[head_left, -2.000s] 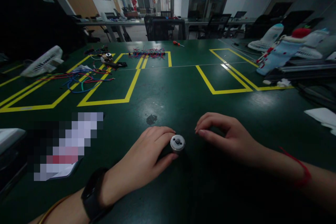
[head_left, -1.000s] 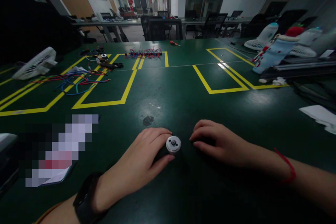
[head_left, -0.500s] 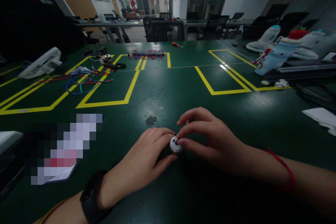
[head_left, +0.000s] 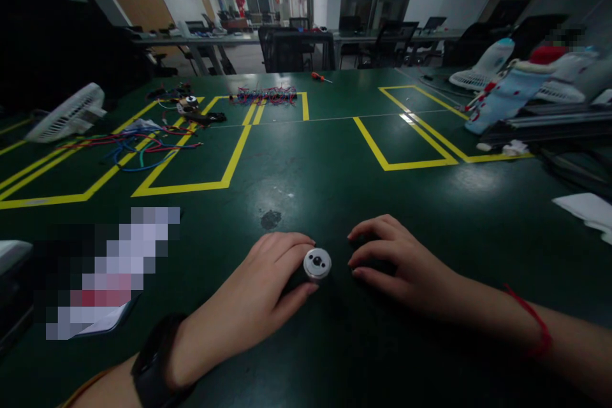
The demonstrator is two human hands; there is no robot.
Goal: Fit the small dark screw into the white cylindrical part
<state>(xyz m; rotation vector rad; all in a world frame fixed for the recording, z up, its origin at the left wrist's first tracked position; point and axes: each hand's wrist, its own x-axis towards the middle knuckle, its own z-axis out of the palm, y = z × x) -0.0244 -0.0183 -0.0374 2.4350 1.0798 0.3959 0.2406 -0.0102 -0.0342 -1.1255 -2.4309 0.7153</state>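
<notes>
A short silver metal cylinder [head_left: 317, 264] stands upright on the green table in front of me, with several dark holes in its round top face. My left hand [head_left: 272, 287] curls around its left side, index finger behind and thumb in front, and grips it. Part of the cylinder's side is hidden by these fingers. To the right, a small gap away from the cylinder, is my right hand [head_left: 394, 261]. Its fingers are bent and apart, with nothing between them.
A phone-like slab [head_left: 102, 325], partly pixelated, lies at left. Farther back are loose wires [head_left: 143, 150], a white fan [head_left: 69, 115], a bundle of red and blue wires [head_left: 265, 95] and an orange screwdriver [head_left: 319, 76]. A blue bottle [head_left: 502, 95] leans at right near white paper [head_left: 586, 213].
My right hand has let go of the cylinder's top and drawn back to the right, uncovering the top face. My left hand keeps its hold. The view has shifted slightly.
</notes>
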